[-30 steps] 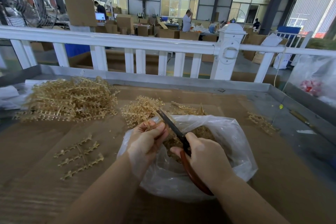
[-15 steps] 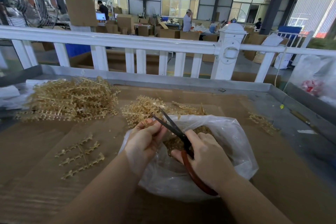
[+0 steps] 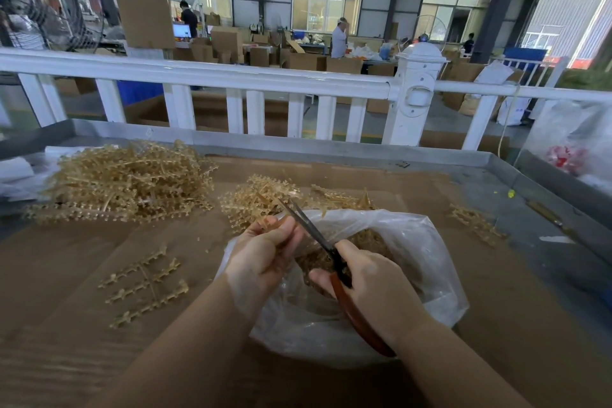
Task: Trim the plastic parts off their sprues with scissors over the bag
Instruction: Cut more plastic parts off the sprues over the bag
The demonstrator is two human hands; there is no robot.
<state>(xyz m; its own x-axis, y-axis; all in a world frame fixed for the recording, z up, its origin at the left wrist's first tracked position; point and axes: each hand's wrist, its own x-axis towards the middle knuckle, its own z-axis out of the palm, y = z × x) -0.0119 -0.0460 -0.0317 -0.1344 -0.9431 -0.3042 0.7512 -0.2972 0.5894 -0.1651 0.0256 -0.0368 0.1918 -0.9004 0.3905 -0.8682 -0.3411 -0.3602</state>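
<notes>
Head view | left hand, centre frame: fingers pinched on amber sprue over clear bag | right hand: fingers curled round red-handled scissors, blades closed, tips beside sprue | bag holds trimmed parts | untrimmed sprue pile upper left on bench

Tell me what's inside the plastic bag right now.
The plastic bag holds a heap of small tan cut parts. The right hand, the scissors and the bag's folds cover much of it, so its depth is hidden.
</notes>
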